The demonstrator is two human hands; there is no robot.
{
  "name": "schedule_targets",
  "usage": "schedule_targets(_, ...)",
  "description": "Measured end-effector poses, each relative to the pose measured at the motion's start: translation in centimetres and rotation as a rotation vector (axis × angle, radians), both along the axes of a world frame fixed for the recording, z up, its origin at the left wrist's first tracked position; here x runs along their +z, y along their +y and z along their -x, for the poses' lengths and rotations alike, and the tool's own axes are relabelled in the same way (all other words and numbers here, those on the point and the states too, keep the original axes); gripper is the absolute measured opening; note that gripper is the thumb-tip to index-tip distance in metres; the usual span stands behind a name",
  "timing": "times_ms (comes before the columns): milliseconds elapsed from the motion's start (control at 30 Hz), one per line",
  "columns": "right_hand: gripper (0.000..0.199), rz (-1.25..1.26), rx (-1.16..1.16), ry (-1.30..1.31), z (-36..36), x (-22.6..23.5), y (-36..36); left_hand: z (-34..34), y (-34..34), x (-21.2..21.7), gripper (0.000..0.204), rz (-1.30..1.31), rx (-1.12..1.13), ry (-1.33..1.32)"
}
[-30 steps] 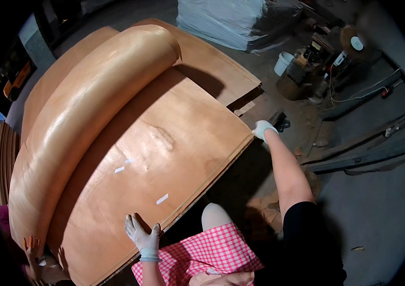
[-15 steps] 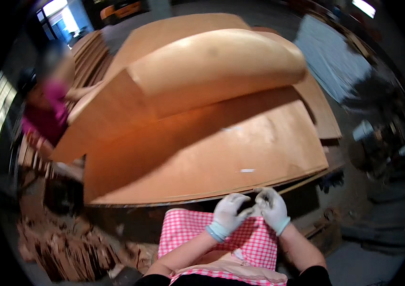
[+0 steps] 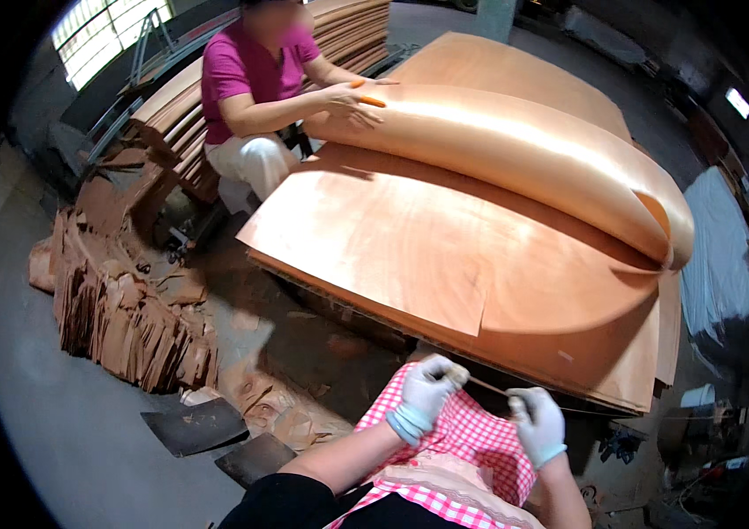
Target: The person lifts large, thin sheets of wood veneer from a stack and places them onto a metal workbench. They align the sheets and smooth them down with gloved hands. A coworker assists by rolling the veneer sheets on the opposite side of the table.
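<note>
Both my hands wear white gloves with pale blue cuffs, held over my pink checked apron (image 3: 480,432) near the front edge of a stack of wood sheets. A thin, narrow strip (image 3: 487,385) stretches between them; its material is too small to make out. My left hand (image 3: 427,388) pinches one end, and my right hand (image 3: 538,425) has its fingers closed on the other. Beyond them lies a thin wood veneer sheet (image 3: 374,225), its far part curled over into a long roll (image 3: 498,141). The sheet's near edge shows a split.
Across the stack at the left, a person in a magenta shirt (image 3: 247,75) has both hands on the roll's left end. Broken veneer scraps (image 3: 127,317) heap on the floor at left. Stacked boards (image 3: 348,35) stand behind the person; a pale plastic-covered pile (image 3: 723,247) is at right.
My view has swung left. My hands have moved apart, with the strip now showing between them. The veneer's raised left flap has come down, and the person now has both hands on the roll.
</note>
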State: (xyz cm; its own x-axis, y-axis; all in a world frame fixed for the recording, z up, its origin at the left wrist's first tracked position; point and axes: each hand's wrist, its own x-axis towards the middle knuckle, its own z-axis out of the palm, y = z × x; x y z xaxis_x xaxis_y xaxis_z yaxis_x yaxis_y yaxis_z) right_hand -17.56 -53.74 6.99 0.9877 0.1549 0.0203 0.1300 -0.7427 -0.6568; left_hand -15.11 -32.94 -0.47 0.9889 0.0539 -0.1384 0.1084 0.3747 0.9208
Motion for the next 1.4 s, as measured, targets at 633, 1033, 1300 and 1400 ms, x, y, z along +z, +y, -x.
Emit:
schedule_targets(633,0.026,0.291,-0.205,0.335,-6.2,-4.1,-9.2,-17.5,39.8,-10.2,0.024,-0.924,0.829,0.346)
schedule_targets(1033,0.032,0.296,-0.088,0.562,-10.2,-7.5,-9.6,-18.0,42.9,-12.9,0.036,-1.046,0.662,0.462)
schedule_targets(1300,0.044,0.438,-0.28,0.664,-10.1,-9.8,-17.0,-18.9,38.8,-7.9,0.083,-1.421,0.708,0.786)
schedule_targets(1400,0.044,0.425,-0.323,0.738,-10.6,-10.7,-16.6,-19.5,35.1,-5.3,0.083,-1.84,0.673,0.821)
